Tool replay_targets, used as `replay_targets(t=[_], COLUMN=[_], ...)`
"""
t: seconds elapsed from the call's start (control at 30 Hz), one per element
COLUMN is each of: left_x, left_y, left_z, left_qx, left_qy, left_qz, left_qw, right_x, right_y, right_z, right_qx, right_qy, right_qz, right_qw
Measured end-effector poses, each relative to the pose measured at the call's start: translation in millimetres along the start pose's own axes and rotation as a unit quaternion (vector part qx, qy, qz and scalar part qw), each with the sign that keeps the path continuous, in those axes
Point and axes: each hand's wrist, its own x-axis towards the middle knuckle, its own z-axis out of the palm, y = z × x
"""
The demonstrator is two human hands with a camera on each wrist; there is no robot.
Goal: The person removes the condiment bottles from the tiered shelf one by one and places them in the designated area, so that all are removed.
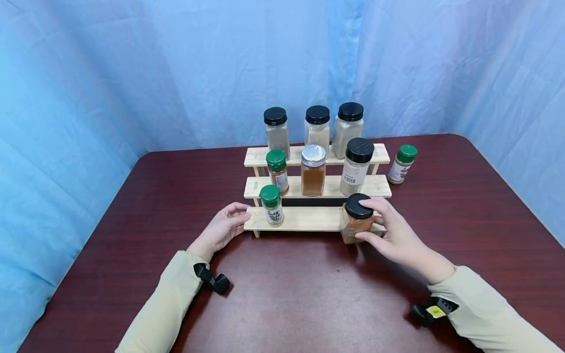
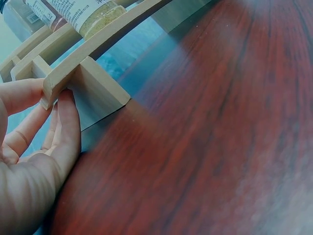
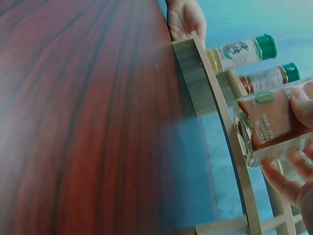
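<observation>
My right hand (image 1: 399,240) grips a square glass spice jar (image 1: 350,228) with a black lid and reddish-brown powder, thumb and fingers on its sides. The jar is at the right part of the lowest step of a three-step wooden rack (image 1: 309,219), its base overlapping the front edge. Whether it touches the wood, I cannot tell. With thumb and fingers, my left hand (image 1: 222,228) pinches the left end of that same step, seen close in the left wrist view. Near it on the step stands a small green-capped spice bottle (image 1: 274,214).
The middle step holds a green-capped bottle (image 1: 278,174), a silver-lidded jar (image 1: 313,176) and a black-lidded shaker (image 1: 354,171). Three black-lidded jars, one at the left (image 1: 277,135), fill the top step. Another green-capped bottle (image 1: 400,166) stands right of the rack on the dark table (image 1: 282,304).
</observation>
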Motion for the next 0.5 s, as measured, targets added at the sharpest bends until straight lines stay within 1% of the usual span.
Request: replay_targets(t=[0.13, 0.2, 0.5], left_x=[0.0, 0.0, 0.0], left_y=[-0.2, -0.5, -0.5], left_z=[0.1, -0.2, -0.5], left_qx=[0.001, 0.002, 0.007], left_qy=[0.003, 0.004, 0.005], left_qz=[-0.001, -0.002, 0.0], left_qw=[1.0, 1.0, 1.0], right_x=[-6, -9, -20], right_y=[3, 5, 4], right_z=[-11, -16, -39], right_qx=[0.01, 0.006, -0.047], right_qy=[-0.002, -0.002, -0.003], right_qz=[-0.005, -0.006, 0.03], right_qw=[1.0, 1.0, 0.998])
